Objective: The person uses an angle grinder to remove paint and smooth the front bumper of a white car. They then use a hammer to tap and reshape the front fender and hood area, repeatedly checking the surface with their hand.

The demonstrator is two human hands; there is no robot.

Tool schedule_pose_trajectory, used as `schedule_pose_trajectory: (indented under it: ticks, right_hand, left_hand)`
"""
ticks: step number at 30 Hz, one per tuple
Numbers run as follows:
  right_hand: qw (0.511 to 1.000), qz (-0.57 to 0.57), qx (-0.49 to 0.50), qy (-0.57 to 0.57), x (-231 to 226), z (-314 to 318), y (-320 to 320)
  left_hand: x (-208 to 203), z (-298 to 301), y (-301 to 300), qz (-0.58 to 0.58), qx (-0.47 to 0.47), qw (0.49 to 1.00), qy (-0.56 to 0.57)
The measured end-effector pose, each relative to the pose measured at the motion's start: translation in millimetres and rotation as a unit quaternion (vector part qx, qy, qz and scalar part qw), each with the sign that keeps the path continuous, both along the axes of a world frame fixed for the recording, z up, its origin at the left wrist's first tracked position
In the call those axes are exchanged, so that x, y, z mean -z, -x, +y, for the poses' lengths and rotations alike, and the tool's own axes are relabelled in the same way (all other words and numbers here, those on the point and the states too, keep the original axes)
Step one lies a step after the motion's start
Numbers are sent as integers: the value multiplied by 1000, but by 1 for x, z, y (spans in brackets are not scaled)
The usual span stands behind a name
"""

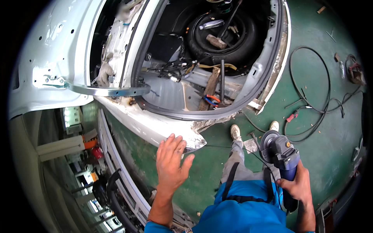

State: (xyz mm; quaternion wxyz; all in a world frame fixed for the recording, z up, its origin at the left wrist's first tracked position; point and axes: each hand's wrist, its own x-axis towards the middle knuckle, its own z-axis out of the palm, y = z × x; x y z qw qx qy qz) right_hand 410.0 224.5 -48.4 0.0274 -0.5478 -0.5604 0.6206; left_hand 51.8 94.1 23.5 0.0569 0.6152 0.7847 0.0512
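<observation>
My right hand [298, 184] is wrapped round the dark blue body of an angle grinder [285, 159], its disc pointing away from me. My left hand [173, 161] is stretched out, thumb spread from the fingers, holding nothing. The fingertips are at the cut white rear corner panel [171, 126] of a car; I cannot tell whether they touch it. Just beyond is the open boot, edged by a dark rubber seal [186, 115]. Pliers with orange and blue handles [212, 100] lie inside its near edge, beside a wooden block [210, 87] and a dark bar [222, 79].
A spare tyre [198, 42] with a hammer [216, 41] on it sits in the boot. The raised white lid [58, 50] with its metal hinge arm [105, 91] stands left. A black hose [329, 81] loops over the green floor [311, 35]. A bumper beam [116, 155] lies at left.
</observation>
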Motion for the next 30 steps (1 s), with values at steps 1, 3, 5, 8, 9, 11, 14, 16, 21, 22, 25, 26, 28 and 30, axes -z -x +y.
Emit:
schedule_pose_trajectory:
  ticks: [1,3,5,8,9,11,14,16,21,22,25,26,28,30]
  right_hand:
    - [1000,-5,-9,8,2,6,-2]
    - [999,-19,-33,27,0,20,-2]
    - [999,8,-42,6,5,20,-7]
    - [998,2,-37,49,-3,30,1]
    - [998,2,-38,51,-4,31,5]
    - [997,-8,-45,58,-6,34,12]
    - [997,8,-54,53,-6,32,19]
    - [997,11,-65,45,-6,32,23]
    - [994,12,-99,40,6,26,25]
    - [994,12,-106,39,8,26,26]
    - [991,6,-126,39,11,23,28]
    - [991,6,-130,39,11,22,28]
    - [990,4,-134,37,7,20,31]
    - [990,1,-142,27,4,18,33]
  left_hand:
    - [-1,3,-8,8,3,1000,17]
    - [-2,14,-28,12,-8,1000,18]
    - [-6,11,-38,-26,15,1000,9]
    - [-7,4,-67,-170,41,984,-33]
    - [-2,-1,-80,-252,30,967,-27]
    - [14,-9,-102,-351,8,936,-19]
    - [41,-24,-122,-407,-34,913,-7]
    - [48,-30,-131,-445,-68,893,16]
    - [56,-35,-133,-455,-79,887,8]
    - [56,-36,-133,-459,-86,884,11]
    - [57,-37,-133,-468,-104,877,20]
    - [57,-38,-134,-471,-108,875,22]
    - [57,-37,-135,-478,-99,872,12]
    - [57,-37,-138,-503,-102,858,13]
